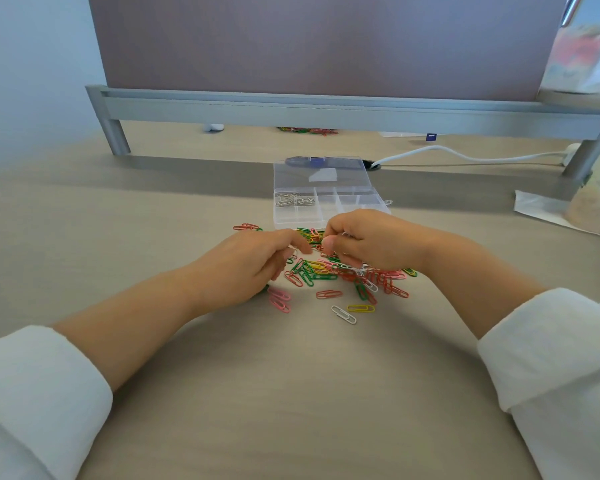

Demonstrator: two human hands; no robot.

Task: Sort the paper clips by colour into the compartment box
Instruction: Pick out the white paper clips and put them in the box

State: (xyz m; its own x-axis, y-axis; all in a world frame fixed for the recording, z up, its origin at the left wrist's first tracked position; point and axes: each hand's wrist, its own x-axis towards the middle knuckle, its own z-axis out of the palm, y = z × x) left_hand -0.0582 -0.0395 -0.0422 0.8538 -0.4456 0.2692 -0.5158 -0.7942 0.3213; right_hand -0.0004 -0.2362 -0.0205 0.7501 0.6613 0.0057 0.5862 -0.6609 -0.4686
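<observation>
We record the workstation as follows.

1. Desk (pixel 291 393): a pale wood-grain surface. A grey partition screen (pixel 326 39) on a metal rail (pixel 326 109) stands along its far edge.
2. Compartment box (pixel 352 211): clear plastic. It stands just beyond the hands, with its lid (pixel 321 173) swung back flat toward the rail. The far-left compartment holds a small heap of silver-white clips (pixel 293 199). The other visible compartments hold nothing we can make out.
3. Paper clip pile (pixel 321 270): red, green, yellow, pink and white clips lie mixed on the desk. The pile sits just in front of the box, under and between the hands. Strays lie on its near side: two pink clips (pixel 279 300), a yellow clip (pixel 361 308) and a white clip (pixel 343 314).
4. Left hand (pixel 253 263): it rests at the left edge of the pile. The fingers are curled and the thumb and forefinger tips are drawn together. We cannot tell whether a clip sits between them.
5. Right hand (pixel 374 240): it hovers over the pile close to the near edge of the box. The fingers are curled inward and the thumb is pressed to the forefinger. The hand grips pale clips (pixel 345 234), whose thin wire shows inside the curl.
6. Surroundings: a white cable (pixel 465 155) runs under the rail. A second clip heap (pixel 307 130) lies beyond it.
</observation>
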